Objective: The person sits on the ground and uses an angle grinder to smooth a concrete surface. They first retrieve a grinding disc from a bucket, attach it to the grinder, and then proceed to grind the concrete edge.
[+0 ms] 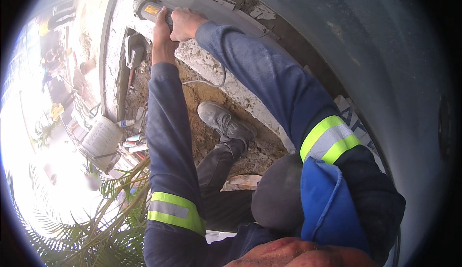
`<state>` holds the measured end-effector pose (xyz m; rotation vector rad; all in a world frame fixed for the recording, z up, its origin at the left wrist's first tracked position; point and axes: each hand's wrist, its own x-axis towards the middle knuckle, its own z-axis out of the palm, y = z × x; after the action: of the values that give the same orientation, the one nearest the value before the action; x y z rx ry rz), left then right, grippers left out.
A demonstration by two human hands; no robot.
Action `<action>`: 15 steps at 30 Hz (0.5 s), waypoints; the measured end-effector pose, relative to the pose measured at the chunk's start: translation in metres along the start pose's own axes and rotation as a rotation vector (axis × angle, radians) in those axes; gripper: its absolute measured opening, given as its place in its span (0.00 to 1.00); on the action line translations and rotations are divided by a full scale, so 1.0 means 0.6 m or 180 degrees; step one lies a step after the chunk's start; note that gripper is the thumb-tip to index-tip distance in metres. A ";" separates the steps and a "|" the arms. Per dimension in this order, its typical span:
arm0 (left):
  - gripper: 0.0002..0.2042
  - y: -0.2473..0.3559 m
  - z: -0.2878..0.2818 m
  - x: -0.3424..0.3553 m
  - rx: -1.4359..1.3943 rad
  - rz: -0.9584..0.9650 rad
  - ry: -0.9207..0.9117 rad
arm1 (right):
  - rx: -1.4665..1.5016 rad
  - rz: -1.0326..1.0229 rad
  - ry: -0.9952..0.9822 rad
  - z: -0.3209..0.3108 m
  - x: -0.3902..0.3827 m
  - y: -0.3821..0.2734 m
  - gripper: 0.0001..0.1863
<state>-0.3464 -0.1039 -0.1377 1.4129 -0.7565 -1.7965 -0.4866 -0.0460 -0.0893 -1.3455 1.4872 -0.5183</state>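
Both my arms, in dark blue sleeves with yellow-green reflective bands, reach to the top of the view. There my hands grip a power tool that looks like an angle grinder (pixel 151 11), with a grey body and an orange-yellow label. My left hand (pixel 164 35) closes around the near side of its body, thumb up along it. Beside it my right hand (pixel 186 23) is in a fist on the tool's rear end. The tool's front lies against a rough, pale masonry edge (pixel 192 57); glare and dust blur the contact. A thin grey cord (pixel 211 83) runs below my hands.
A trowel-like tool (pixel 133 57) with an orange handle lies left of my arm. Farther left stand a white bucket (pixel 102 139) and several bottles or tubes (pixel 136 142). Palm fronds (pixel 103 223) fill the lower left. My grey shoe (pixel 226 122) rests on dirt; a grey wall (pixel 385 74) curves along the right.
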 end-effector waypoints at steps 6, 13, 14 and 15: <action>0.18 -0.005 0.030 -0.065 0.0177 0.0074 0.0076 | -0.0158 0.0026 0.0123 -0.001 -0.054 0.006 0.23; 0.17 -0.010 0.033 -0.065 0.0127 0.0163 -0.0037 | -0.0164 0.0052 0.0147 0.001 -0.053 0.008 0.22; 0.17 -0.008 0.031 -0.063 0.0168 0.0183 -0.0026 | -0.0140 0.0045 0.0147 0.003 -0.046 0.009 0.22; 0.17 -0.007 0.029 -0.059 0.0160 0.0148 -0.0020 | -0.0134 0.0036 0.0178 0.004 -0.042 0.010 0.23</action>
<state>-0.3594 -0.0723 -0.1175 1.4113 -0.8364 -1.7583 -0.4910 -0.0207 -0.0858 -1.3643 1.5582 -0.5238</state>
